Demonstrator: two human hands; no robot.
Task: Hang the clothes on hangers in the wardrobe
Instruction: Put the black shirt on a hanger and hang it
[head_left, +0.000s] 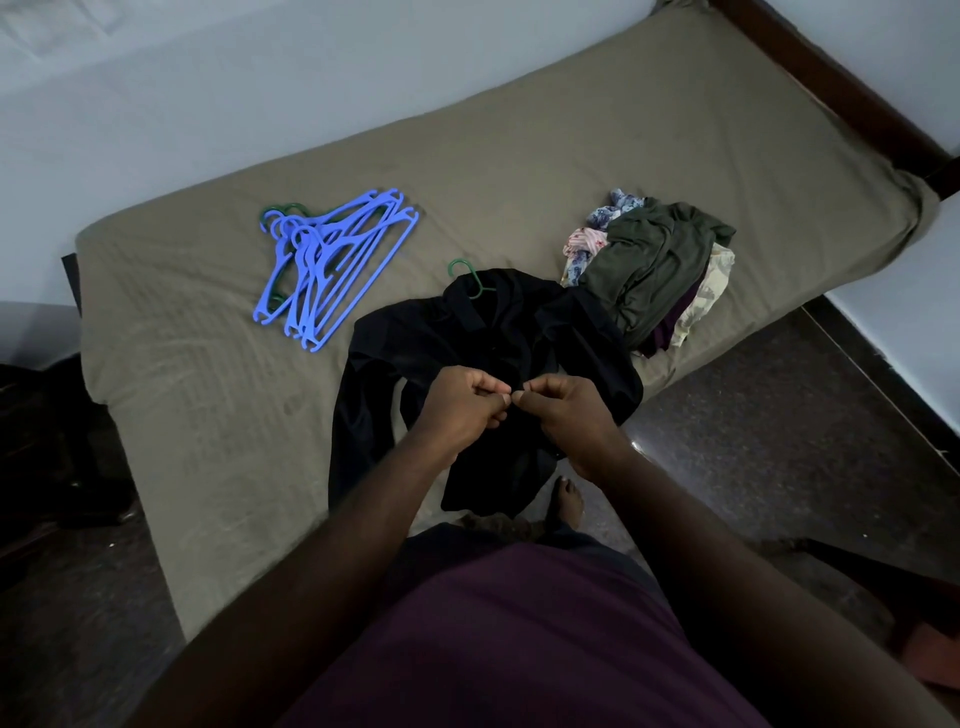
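Black shirt (467, 332) was laid on bed (208, 415), green hanger (464, 274) in collar. Its front was pinched by left hand (462, 402) and right hand (563, 410), close together. Judged soft, limp, light; best lifted by the hook.

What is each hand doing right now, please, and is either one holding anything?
Left hand: closed, pinching the front of the black garment.
Right hand: closed, pinching the same garment front, right beside the left.
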